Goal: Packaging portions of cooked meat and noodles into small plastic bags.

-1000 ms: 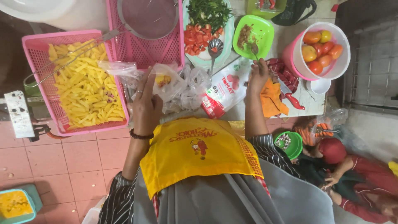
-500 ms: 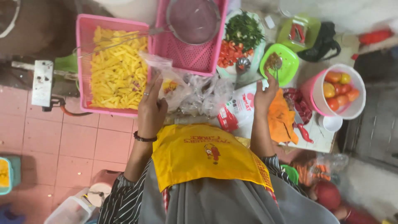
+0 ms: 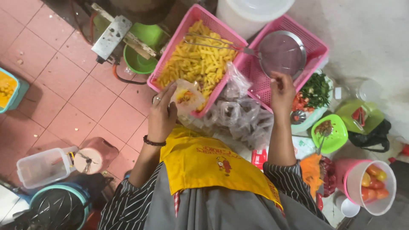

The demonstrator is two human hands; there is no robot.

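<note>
**Left hand holds a filled bag at the fries basket**

The left hand point(image 3: 162, 114) grips a small clear bag point(image 3: 186, 97) with yellow and reddish food inside; thumb and fingers close round its lower part, and a ring shows on one finger, a dark bead bracelet point(image 3: 154, 142) on the wrist. The bag sits at the near edge of the left pink basket point(image 3: 170, 50), which is heaped with yellow fries point(image 3: 200, 64). Metal tongs point(image 3: 208, 42) lie across the fries.

The right hand point(image 3: 282, 91) is raised over the near edge of the right pink basket point(image 3: 313, 47), fingers curled loosely; whether it pinches anything I cannot tell. A round metal strainer point(image 3: 282, 53) rests in that basket, just above the hand. Between the two hands lies a pile of crumpled clear bags point(image 3: 243, 117).

To the right stand a plate of chopped greens and tomato point(image 3: 313, 96), a green bowl point(image 3: 334, 136) with a spoon in it, and a pink bucket point(image 3: 353, 176) holding red and orange tomatoes. The person wears a yellow apron point(image 3: 213, 164) over a striped shirt. On the pink tiled floor point(image 3: 76, 93) to the left are a clear plastic box point(image 3: 40, 167) and a green basin point(image 3: 138, 61).
</note>
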